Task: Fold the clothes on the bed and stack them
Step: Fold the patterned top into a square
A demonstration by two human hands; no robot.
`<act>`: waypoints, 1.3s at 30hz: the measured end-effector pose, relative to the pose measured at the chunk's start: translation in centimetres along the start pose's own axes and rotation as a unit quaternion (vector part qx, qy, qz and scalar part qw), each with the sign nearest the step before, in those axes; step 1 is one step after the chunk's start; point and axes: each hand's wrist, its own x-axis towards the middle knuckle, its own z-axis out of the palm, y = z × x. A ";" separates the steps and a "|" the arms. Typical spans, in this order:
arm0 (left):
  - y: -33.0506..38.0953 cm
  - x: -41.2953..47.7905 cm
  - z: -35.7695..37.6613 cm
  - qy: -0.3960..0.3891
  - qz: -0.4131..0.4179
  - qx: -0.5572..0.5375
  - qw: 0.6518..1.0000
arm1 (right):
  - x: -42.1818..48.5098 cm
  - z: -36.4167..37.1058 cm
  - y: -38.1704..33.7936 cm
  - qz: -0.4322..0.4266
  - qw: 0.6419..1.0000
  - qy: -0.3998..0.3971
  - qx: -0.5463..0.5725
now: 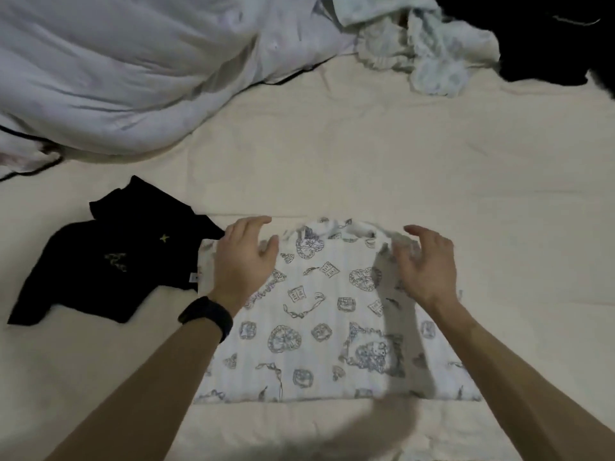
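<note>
Head view. Printed garment (319, 327) lies flat on the bed (366, 161) under both grips. It is a white, thin weave with grey-blue drawn motifs, folded to a rough rectangle. The near edge is straight and the far edge is rumpled at the collar.

Left grip (246, 257): palm down on the garment's far-left corner, fingers relaxed and apart, clamped on nothing. A black wristband (206, 316) is on that wrist.

Right grip (422, 261): motion-blurred, fingers loosely curved and spread, nothing visibly held. It is raised over the far-right corner and casts a shadow on the cloth.

Left of the left grip lies a black T-shirt (116, 261), unfolded, matte, with its hem tucked just under the garment's left edge.

Beyond both grips is a broad stretch of smooth cream sheet. Further out are a puffy white duvet (116, 68), far left, and a pale crumpled heap (422, 44) beside dark cloth (549, 38), far right.
</note>
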 end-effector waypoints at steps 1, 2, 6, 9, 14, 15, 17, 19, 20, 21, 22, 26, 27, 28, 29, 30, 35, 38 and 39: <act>0.6 0.8 0.8 -0.023 0.013 0.011 1.000 | 0.6 0.5 -0.4 -0.040 0.999 -0.008 -0.026; 1.1 1.6 1.8 -0.057 0.012 0.026 0.998 | 1.4 1.0 -0.6 -0.064 0.996 -0.030 -0.049; 1.6 3.7 4.3 -0.161 -0.003 0.091 0.983 | 4.2 2.1 -0.7 -0.082 0.973 -0.156 -0.147; 1.1 4.5 4.6 -0.191 -0.045 0.032 0.980 | 5.4 2.3 0.3 -0.097 0.962 -0.192 -0.169; 0.0 5.4 3.9 -0.310 -0.111 0.003 0.944 | 6.8 1.7 1.5 -0.068 0.962 -0.234 -0.123; -0.1 5.4 3.7 -0.305 -0.100 0.028 0.947 | 6.9 1.7 1.9 -0.082 0.963 -0.217 -0.139; -0.4 4.9 3.2 -0.269 -0.064 0.087 0.957 | 6.8 1.5 2.5 -0.093 0.967 -0.182 -0.155; -1.2 4.1 2.1 -0.227 -0.014 0.167 0.959 | 6.2 0.9 3.6 -0.091 0.973 -0.132 -0.164; -1.9 3.5 1.4 -0.205 0.016 0.206 0.957 | 5.6 0.5 4.5 -0.095 0.974 -0.105 -0.179; -2.8 2.8 0.5 -0.185 0.044 0.242 0.951 | 5.0 0.0 5.4 -0.096 0.972 -0.084 -0.197; -3.7 2.2 -0.4 -0.172 0.069 0.274 0.944 | 4.4 -0.6 6.3 -0.089 0.970 -0.072 -0.215; -6.9 1.5 -2.9 -0.111 0.152 0.337 0.923 | 3.5 -2.0 8.6 -0.054 0.969 -0.053 -0.234; -7.2 1.8 -2.9 -0.098 0.168 0.342 0.920 | 3.5 -2.0 8.7 -0.046 0.973 -0.044 -0.221; -7.1 2.1 -2.8 -0.089 0.176 0.337 0.921 | 3.7 -2.0 8.7 -0.038 0.978 -0.035 -0.204; -6.8 2.5 -2.7 -0.079 0.174 0.324 0.927 | 3.8 -1.9 8.6 -0.030 0.981 -0.025 -0.188; -6.3 2.8 -2.5 -0.071 0.160 0.310 0.934 | 4.0 -1.7 8.4 -0.021 0.984 -0.016 -0.175; -5.8 3.5 -1.3 -0.083 0.018 0.293 0.952 | 4.7 -0.5 7.7 0.027 0.986 0.029 -0.160; -5.3 3.0 -0.4 -0.056 -0.043 0.259 0.963 | 4.5 0.4 7.2 0.053 0.981 0.044 -0.181; -5.0 2.5 -0.2 -0.029 -0.045 0.255 0.965 | 4.1 0.8 6.8 0.068 0.979 0.060 -0.180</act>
